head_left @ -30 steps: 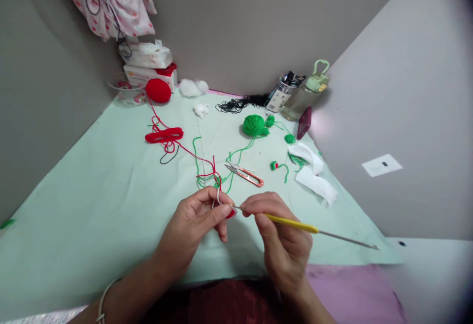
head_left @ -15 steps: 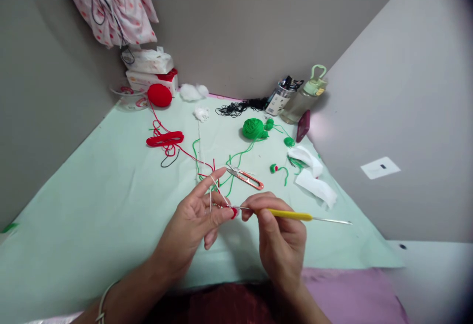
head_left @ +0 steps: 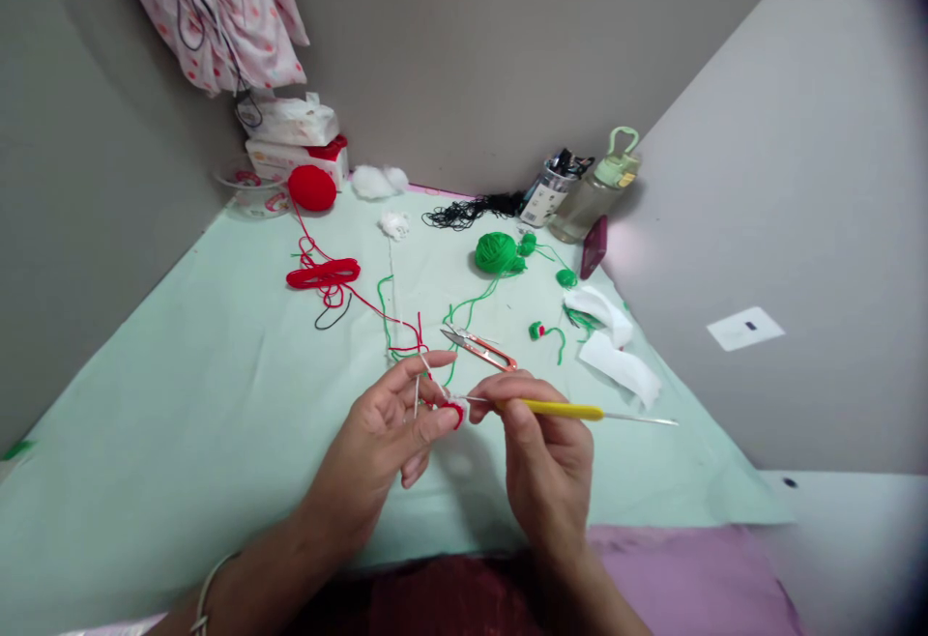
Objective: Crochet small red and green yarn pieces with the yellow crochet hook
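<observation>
Since the earlier frames, both hands have drifted a little farther onto the table and the left forefinger, raised straight half a second ago, now bends lower over the work. Between the two hands sits a small red crochet piece (head_left: 454, 413), pinched by the left hand (head_left: 384, 433) between thumb and middle fingers, with a white strand (head_left: 419, 387) running up over the forefinger. The right hand (head_left: 545, 457) is closed around a yellow-handled crochet hook (head_left: 562, 410), its metal tip touching the red piece and its bare steel tail pointing right. Both hands hover just above the pale green table cover (head_left: 181, 404), near its front edge. Just beyond the fingers lie orange thread snips (head_left: 482, 349) and a tangle of red and green yarn strands (head_left: 406, 332). Farther left rests a loose red skein (head_left: 323, 274), and at the far left a red yarn ball (head_left: 312, 187) beside stacked tissue packs (head_left: 294, 138). A green yarn ball (head_left: 497, 252) sits mid-table toward the far side, with black thread (head_left: 468, 211) behind it. To the far right stand a pen cup (head_left: 549, 193), a green-capped bottle (head_left: 595, 191) and a dark red phone (head_left: 594, 245); white fabric scraps (head_left: 616, 351) lie nearer on the right.
</observation>
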Available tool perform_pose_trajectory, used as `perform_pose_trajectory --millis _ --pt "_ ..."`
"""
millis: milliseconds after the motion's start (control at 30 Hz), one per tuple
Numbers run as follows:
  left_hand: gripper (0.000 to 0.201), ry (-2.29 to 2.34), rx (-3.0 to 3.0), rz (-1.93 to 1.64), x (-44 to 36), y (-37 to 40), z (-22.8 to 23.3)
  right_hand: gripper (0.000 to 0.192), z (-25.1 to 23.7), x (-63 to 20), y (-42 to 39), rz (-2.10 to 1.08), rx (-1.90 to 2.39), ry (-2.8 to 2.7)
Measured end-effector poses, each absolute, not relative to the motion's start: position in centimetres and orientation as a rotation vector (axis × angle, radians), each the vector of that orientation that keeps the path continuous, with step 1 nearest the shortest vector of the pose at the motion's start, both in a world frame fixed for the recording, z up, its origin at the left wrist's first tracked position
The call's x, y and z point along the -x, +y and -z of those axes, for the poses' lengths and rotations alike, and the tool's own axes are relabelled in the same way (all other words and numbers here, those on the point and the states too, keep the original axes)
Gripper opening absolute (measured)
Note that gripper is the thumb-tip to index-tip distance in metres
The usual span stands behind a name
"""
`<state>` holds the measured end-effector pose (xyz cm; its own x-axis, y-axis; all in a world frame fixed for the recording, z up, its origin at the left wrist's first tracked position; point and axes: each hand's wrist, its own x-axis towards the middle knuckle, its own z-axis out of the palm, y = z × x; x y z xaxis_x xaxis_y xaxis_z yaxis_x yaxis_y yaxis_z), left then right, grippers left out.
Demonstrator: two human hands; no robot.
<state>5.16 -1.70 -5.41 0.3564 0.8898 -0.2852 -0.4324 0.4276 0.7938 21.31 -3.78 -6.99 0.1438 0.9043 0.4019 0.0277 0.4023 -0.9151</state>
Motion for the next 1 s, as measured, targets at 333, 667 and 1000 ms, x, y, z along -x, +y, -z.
perform_pose_trajectory --millis 333,667,1000 --pt "0.053 0.805 -0.669 -0.973 -5.22 -1.58 5.46 0.022 6.85 -21.14 -4.21 -0.648 0.986 -1.344" --pt "0.099 0.782 -0.603 -0.939 -5.45 -1.67 5.20 0.019 7.29 -20.92 -3.89 -0.809 0.906 -1.240" --pt "0.079 0.808 -0.682 -0.951 -5.28 -1.77 5.22 0.019 6.96 -21.40 -3.48 -0.967 0.886 -1.136"
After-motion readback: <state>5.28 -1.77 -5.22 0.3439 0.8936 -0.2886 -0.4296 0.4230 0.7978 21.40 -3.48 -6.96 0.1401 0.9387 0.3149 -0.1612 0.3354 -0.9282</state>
